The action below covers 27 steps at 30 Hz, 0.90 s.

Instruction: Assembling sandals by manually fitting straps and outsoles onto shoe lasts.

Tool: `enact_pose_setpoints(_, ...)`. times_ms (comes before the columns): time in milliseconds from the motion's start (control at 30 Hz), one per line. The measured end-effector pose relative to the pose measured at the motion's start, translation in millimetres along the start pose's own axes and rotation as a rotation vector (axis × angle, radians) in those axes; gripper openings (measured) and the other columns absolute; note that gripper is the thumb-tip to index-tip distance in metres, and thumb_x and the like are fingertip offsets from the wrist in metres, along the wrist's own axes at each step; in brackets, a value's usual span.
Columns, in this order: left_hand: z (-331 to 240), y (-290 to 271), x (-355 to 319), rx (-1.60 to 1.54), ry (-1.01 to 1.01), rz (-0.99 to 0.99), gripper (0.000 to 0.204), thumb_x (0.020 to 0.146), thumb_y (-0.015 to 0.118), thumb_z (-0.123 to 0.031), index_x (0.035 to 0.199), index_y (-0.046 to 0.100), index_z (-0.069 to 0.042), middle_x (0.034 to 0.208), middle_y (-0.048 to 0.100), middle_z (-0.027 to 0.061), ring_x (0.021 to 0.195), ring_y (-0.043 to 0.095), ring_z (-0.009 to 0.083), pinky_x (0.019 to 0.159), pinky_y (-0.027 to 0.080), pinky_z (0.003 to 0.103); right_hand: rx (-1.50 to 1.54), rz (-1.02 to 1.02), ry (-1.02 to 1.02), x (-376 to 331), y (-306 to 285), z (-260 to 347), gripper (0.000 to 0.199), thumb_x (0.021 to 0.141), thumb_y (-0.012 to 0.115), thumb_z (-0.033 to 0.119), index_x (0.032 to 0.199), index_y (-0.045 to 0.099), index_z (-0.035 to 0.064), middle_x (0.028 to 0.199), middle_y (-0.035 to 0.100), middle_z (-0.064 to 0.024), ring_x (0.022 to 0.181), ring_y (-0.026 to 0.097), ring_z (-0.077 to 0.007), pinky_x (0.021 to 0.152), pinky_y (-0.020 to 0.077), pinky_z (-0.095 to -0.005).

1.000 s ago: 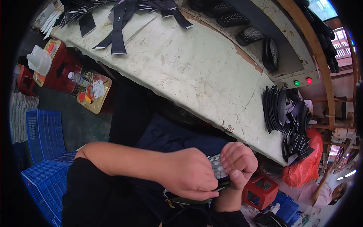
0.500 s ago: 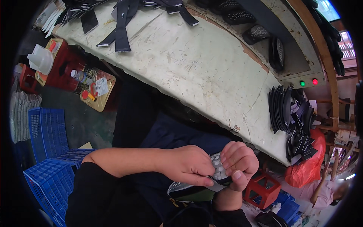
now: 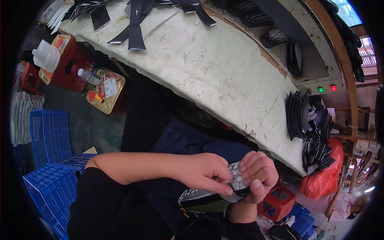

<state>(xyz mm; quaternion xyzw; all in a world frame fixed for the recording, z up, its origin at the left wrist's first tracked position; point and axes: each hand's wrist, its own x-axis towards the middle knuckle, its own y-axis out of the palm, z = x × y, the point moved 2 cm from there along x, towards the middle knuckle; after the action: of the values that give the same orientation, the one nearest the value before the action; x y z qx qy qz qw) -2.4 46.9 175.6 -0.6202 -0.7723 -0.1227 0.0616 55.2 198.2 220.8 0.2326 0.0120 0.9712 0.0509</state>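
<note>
Over my lap lies a shoe upper [image 3: 197, 195], grey with pale round dots, with a dark edge and a green underside. My right hand [image 3: 259, 176] is closed around its right end, fingers on the dotted face and thumb bent beneath. From the left, my left hand [image 3: 206, 174] reaches across it, closed, thumb and fingers pinching a dark strip [image 3: 240, 191] along the edge near my right thumb. Part of the shoe upper and the strip's far end are hidden by my hands.
A pale worktable [image 3: 192, 68] runs diagonally ahead, with black strips [image 3: 136, 34] at its far left and stacked black pieces [image 3: 296, 116] at its right end. Dark shoes [image 3: 276, 37] sit in a machine beyond. Blue crates [image 3: 48, 180] stand left, a red stool [image 3: 278, 202] right.
My left hand has moved slightly right, closer to my right hand. The dark strip, which stuck out as a loose flap, now lies closer against the shoe upper. The view has shifted slightly.
</note>
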Motion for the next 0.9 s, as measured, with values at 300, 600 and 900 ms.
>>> enact_pose_setpoints(300,26,18,13,0.015,-0.208,-0.375,0.093,0.05,0.101,-0.034,0.125,0.056,-0.005,0.106,0.061,0.0094,0.098,0.061,0.0168,0.09,0.051,0.033,-0.031,-0.081,-0.108,-11,10,20,0.033,0.083,0.067,0.024,0.06,0.053,0.0059,0.062,0.057,-0.0054,0.059,0.055,-0.0194,0.058,0.0476,-0.0337)
enact_pose_setpoints(600,59,32,5,-0.762,-0.425,-0.288,0.103,0.07,0.092,-0.012,0.152,0.03,-0.004,0.141,0.046,0.0112,0.131,0.045,0.0206,0.107,0.044,0.036,0.039,-0.216,0.133,1,-23,-27,0.033,0.088,0.057,0.024,0.062,0.052,0.0047,0.065,0.056,-0.0087,0.062,0.053,-0.0203,0.062,0.0458,-0.0332)
enact_pose_setpoints(900,66,20,3,-1.147,-0.415,-0.201,0.093,0.075,0.086,-0.002,0.151,0.031,-0.003,0.137,0.05,0.0055,0.124,0.051,0.0143,0.106,0.044,0.03,0.063,-0.165,0.097,13,-18,-39,0.034,0.088,0.056,0.025,0.061,0.05,0.0056,0.065,0.056,-0.0101,0.062,0.053,-0.0206,0.065,0.0447,-0.0343)
